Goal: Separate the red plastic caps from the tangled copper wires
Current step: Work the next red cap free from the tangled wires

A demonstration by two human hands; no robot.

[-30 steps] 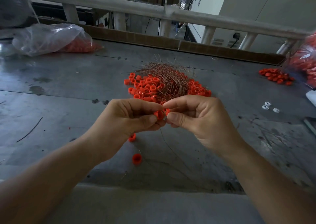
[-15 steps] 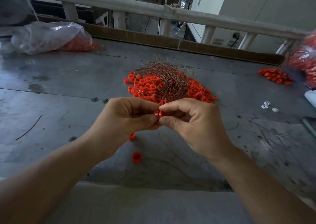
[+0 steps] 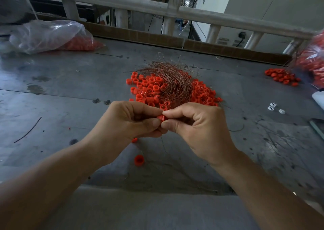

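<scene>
Your left hand (image 3: 129, 124) and right hand (image 3: 198, 129) meet over the grey metal table (image 3: 70, 92), fingertips together on 1 red cap (image 3: 161, 118) - thumb and forefinger of each hand pinch it from either side, the other fingers curled under. Just beyond your knuckles lies the tangle of copper wires (image 3: 173, 82), spread over a heap of red caps (image 3: 149, 87) that shows on both sides of it. 1 loose cap (image 3: 139, 160) sits on the table below your left hand, and another cap (image 3: 134, 140) peeks out at that hand's lower edge. Well to the right there is a smaller pile of caps (image 3: 282, 77) beside a red-filled bag (image 3: 313, 63), with 3 small white pieces (image 3: 273, 106) nearer you. Far left - a clear plastic bag (image 3: 49, 34) with more red caps inside.
</scene>
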